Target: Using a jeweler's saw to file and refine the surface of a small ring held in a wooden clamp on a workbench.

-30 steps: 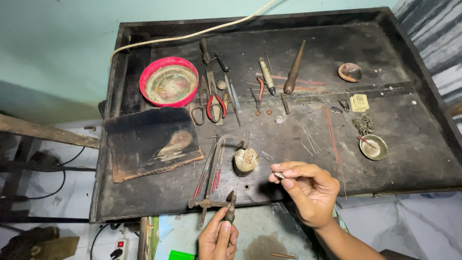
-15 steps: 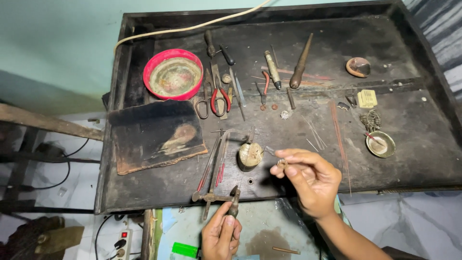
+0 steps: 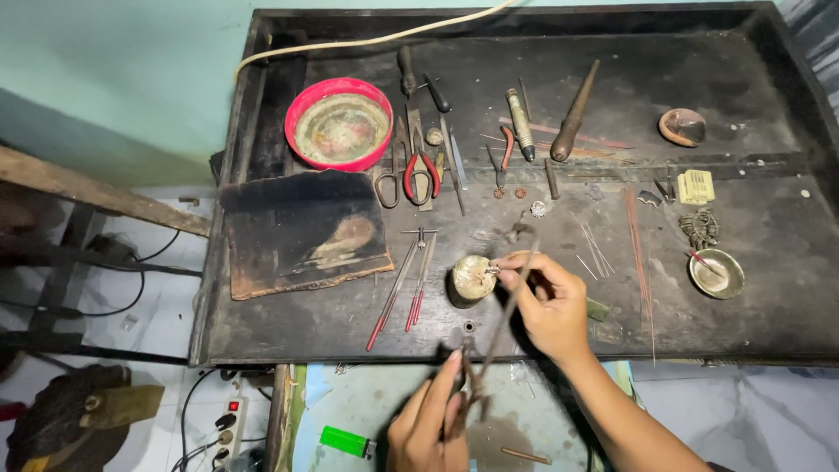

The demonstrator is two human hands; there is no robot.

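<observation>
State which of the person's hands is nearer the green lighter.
Left. The left hand sits just right of the green lighter; the right hand is higher, over the tray.

The scene is viewed from one head-worn camera, aimed steeply down at a dark workbench (image 3: 542, 315) (apparently from close above its near edge); floor is seen at left.

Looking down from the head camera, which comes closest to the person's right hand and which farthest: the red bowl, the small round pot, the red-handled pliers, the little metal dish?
From the right hand:
1. Small round pot, just left of the fingertips.
2. Little metal dish, off to the right.
3. Red-handled pliers, up and left.
4. Red bowl, far upper left.
</observation>
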